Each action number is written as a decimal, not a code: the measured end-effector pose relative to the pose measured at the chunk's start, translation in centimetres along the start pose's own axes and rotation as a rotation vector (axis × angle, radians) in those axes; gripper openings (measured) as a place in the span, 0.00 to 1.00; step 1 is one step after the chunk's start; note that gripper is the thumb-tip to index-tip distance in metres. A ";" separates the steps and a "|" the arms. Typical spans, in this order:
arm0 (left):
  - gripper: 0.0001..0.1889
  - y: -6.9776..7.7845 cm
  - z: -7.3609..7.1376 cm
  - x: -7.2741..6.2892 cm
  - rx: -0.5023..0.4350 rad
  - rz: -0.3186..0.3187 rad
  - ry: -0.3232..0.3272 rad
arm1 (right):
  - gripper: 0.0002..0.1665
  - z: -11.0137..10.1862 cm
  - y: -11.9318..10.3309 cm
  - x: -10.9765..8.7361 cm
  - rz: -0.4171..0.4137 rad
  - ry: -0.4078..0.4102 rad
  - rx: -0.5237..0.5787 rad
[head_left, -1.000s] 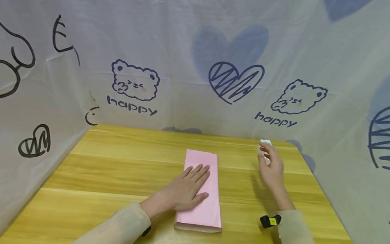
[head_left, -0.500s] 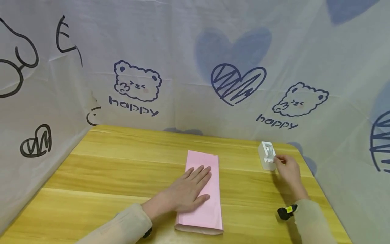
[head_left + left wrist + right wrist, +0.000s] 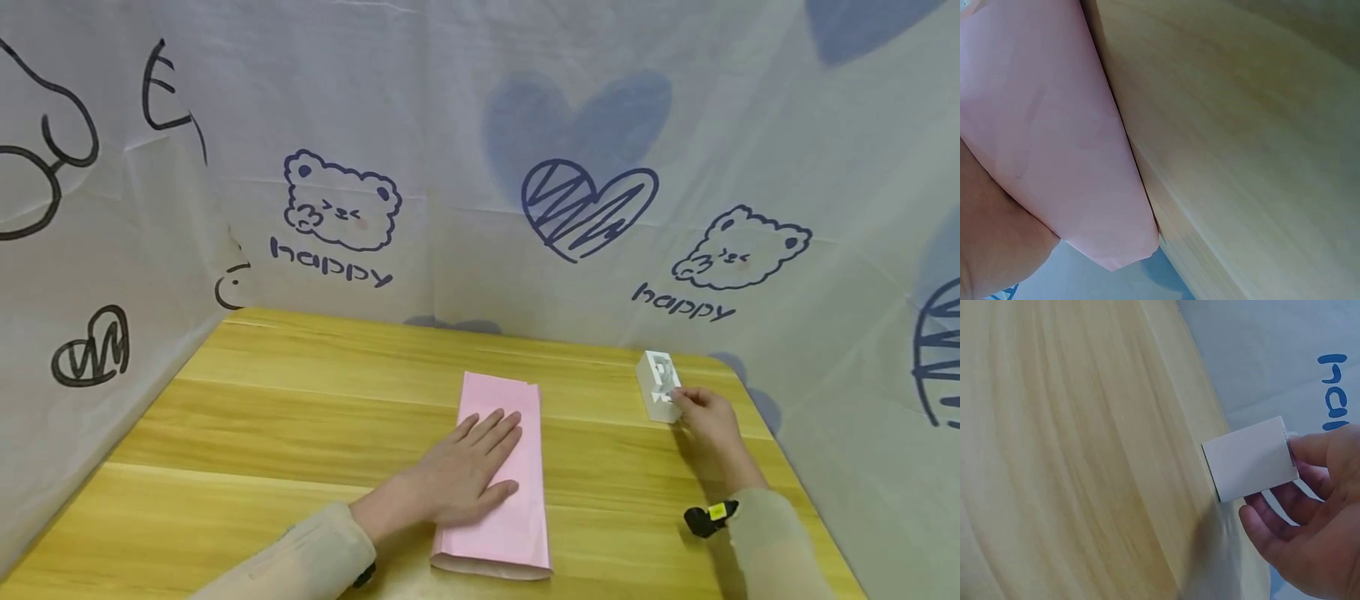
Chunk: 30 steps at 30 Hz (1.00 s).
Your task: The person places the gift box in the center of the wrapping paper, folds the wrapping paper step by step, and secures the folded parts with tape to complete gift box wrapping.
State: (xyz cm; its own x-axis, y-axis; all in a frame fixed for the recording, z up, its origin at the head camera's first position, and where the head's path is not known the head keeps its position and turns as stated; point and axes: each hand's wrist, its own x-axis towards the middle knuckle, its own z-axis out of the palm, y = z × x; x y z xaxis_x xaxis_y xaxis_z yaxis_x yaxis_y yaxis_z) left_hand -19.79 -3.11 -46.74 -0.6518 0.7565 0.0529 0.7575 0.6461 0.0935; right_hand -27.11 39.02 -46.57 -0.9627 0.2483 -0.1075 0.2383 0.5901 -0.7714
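Note:
A flat pink paper bag [image 3: 510, 533] lies lengthwise on the table, its open end toward me. My left hand [image 3: 468, 475] rests on the bag with straight, spread fingers. In the left wrist view the bag [image 3: 1054, 131] fills the left side, and only part of the left hand [image 3: 997, 231] shows. At the far right stands a small white box [image 3: 652, 396] with cutouts in its top and something clear inside. My right hand [image 3: 708, 421] pinches at the box's right edge. The right wrist view shows the box's plain side [image 3: 1250, 459], with the right hand's thumb [image 3: 1313, 450] at its edge.
The wood-grain table [image 3: 300, 400] runs back to a printed cloth [image 3: 465, 250] with bears and hearts. More cloth hangs along the left and right sides. A black wrist camera [image 3: 708, 518] sits below the right hand.
My right hand has moved right and slightly nearer, from over the white box to its right edge, leaving the top visible. The left hand stays flat on the pink bag.

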 end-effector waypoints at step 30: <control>0.38 0.0 0.1 0.2 0.002 0.003 0.010 | 0.33 1.2 -0.9 -3.1 -0.013 0.139 0.056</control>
State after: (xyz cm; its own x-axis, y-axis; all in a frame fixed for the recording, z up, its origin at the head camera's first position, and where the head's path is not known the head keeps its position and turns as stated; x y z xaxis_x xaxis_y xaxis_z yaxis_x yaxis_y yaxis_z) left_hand -19.89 -2.99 -46.84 -0.6496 0.7577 0.0633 0.7598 0.6437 0.0913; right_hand -24.45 36.77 -46.28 -0.9376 0.3476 -0.0124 0.2149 0.5510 -0.8064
